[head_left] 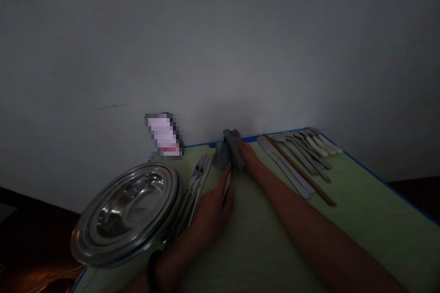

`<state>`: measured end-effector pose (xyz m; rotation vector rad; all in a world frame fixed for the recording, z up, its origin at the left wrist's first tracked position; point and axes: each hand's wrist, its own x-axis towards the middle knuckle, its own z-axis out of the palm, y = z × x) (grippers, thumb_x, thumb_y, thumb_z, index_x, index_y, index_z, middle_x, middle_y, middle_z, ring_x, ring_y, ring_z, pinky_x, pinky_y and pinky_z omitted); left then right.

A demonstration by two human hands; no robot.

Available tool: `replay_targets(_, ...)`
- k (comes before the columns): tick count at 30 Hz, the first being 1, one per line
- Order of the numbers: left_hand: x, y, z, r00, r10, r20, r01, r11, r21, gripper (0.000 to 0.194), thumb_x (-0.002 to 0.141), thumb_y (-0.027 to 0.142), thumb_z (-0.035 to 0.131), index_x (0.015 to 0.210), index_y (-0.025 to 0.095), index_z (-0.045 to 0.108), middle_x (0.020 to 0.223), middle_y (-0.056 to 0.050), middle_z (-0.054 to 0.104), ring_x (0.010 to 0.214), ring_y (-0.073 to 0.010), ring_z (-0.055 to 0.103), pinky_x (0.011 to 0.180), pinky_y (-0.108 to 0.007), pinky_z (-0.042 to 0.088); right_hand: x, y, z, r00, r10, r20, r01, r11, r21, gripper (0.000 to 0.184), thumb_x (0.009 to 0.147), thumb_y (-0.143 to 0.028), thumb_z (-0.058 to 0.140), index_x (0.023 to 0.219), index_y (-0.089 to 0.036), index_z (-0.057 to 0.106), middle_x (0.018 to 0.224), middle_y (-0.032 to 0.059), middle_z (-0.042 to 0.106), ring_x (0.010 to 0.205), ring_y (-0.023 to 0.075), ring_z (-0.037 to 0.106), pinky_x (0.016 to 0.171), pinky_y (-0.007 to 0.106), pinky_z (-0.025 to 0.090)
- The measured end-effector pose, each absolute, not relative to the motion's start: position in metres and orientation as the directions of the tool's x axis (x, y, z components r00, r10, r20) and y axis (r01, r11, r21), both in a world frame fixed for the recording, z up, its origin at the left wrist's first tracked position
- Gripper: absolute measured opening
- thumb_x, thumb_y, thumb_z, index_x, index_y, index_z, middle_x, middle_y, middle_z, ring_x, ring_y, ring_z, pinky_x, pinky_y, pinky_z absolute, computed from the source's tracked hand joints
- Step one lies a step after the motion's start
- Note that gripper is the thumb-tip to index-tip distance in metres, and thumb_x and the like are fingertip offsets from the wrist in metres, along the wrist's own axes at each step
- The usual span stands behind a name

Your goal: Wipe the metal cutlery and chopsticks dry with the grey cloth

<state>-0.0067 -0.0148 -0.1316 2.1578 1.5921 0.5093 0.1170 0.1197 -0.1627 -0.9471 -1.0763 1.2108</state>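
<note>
In the head view my left hand (215,206) is closed round the handle of a metal piece of cutlery (227,182). Its far end disappears into a grey cloth (229,151), so its kind cannot be made out. My right hand (250,158) grips that cloth from the right, with its fingers partly hidden behind the folds. Left of my left hand lie several table knives (196,176), side by side. Two more knives (287,169) and wooden chopsticks (302,171) rest to the right of my right forearm.
Stacked shiny metal dishes (137,210) stand at the table's left. Behind them a phone (164,133) leans on the wall. Several spoons and forks (305,149), some white-handled, lie at the far right. The green table (364,201) has a blue edge against the wall.
</note>
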Motion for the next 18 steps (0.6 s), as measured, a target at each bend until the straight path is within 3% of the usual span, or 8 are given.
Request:
replay_targets(4, -0.009, -0.010, -0.135, 0.187, 0.978, 0.094, 0.713, -0.201, 0.672, 0.057, 0.092, 0.031, 0.031, 0.143, 0.010, 0.016, 0.084, -0.009, 0.067, 0.069, -0.0204, 0.062, 0.067, -0.031, 0.047, 0.107, 0.101, -0.150, -0.148, 0.975, 0.164, -0.084, 0.153, -0.985, 0.029, 0.071, -0.044, 0.060, 0.065, -0.017, 0.065, 0.061, 0.0010, 0.063, 0.066, 0.0182, 0.059, 0.069, 0.031, 0.044)
replay_targets(7, -0.009, -0.008, -0.137, 0.177, 0.976, 0.125, 0.715, -0.215, 0.666, 0.058, 0.091, 0.032, 0.033, 0.142, 0.008, 0.018, 0.093, -0.013, 0.066, 0.077, -0.0233, 0.062, 0.072, -0.034, 0.046, 0.106, 0.096, -0.147, -0.178, 0.972, 0.154, -0.035, 0.151, -0.988, 0.032, 0.073, -0.044, 0.058, 0.058, -0.016, 0.063, 0.054, 0.0004, 0.059, 0.059, 0.0171, 0.055, 0.064, 0.030, 0.042)
replay_targets(9, -0.008, -0.009, -0.136, 0.182, 0.977, 0.107, 0.748, -0.208, 0.630, 0.058, 0.091, 0.031, 0.032, 0.142, 0.009, 0.018, 0.091, -0.014, 0.066, 0.075, -0.0247, 0.063, 0.069, -0.034, 0.046, 0.107, 0.099, -0.149, -0.136, 0.980, 0.145, -0.036, 0.141, -0.989, 0.034, 0.071, -0.047, 0.059, 0.055, -0.016, 0.061, 0.052, 0.0003, 0.057, 0.058, 0.0171, 0.054, 0.062, 0.030, 0.041)
replay_targets(12, -0.004, -0.015, -0.134, 0.222, 0.974, 0.036, 0.778, -0.199, 0.596, 0.057, 0.091, 0.031, 0.030, 0.143, 0.011, 0.016, 0.071, -0.008, 0.065, 0.059, -0.0222, 0.061, 0.057, -0.030, 0.043, 0.112, 0.108, -0.157, -0.008, 0.993, 0.118, -0.095, 0.117, -0.989, 0.038, 0.067, -0.054, 0.058, 0.058, -0.017, 0.060, 0.054, 0.0017, 0.058, 0.063, 0.0190, 0.056, 0.062, 0.030, 0.042)
replay_targets(14, -0.002, -0.021, -0.132, 0.289, 0.957, 0.016, 0.775, -0.244, 0.582, 0.056, 0.091, 0.029, 0.031, 0.143, 0.012, 0.018, 0.060, -0.003, 0.061, 0.052, -0.0201, 0.058, 0.053, -0.027, 0.040, 0.117, 0.116, -0.165, 0.095, 0.992, 0.084, -0.169, 0.099, -0.981, 0.043, 0.070, -0.059, 0.051, 0.066, -0.017, 0.061, 0.060, 0.0038, 0.062, 0.068, 0.0202, 0.059, 0.063, 0.030, 0.044)
replay_targets(18, -0.003, -0.027, -0.131, 0.446, 0.895, 0.028, 0.727, -0.380, 0.572, 0.055, 0.090, 0.028, 0.032, 0.141, 0.010, 0.024, 0.058, 0.000, 0.058, 0.050, -0.0179, 0.055, 0.053, -0.026, 0.039, 0.125, 0.131, -0.180, 0.229, 0.973, 0.027, -0.326, 0.103, -0.940, 0.050, 0.073, -0.064, 0.035, 0.076, -0.019, 0.057, 0.067, 0.0054, 0.064, 0.072, 0.0202, 0.062, 0.064, 0.031, 0.046)
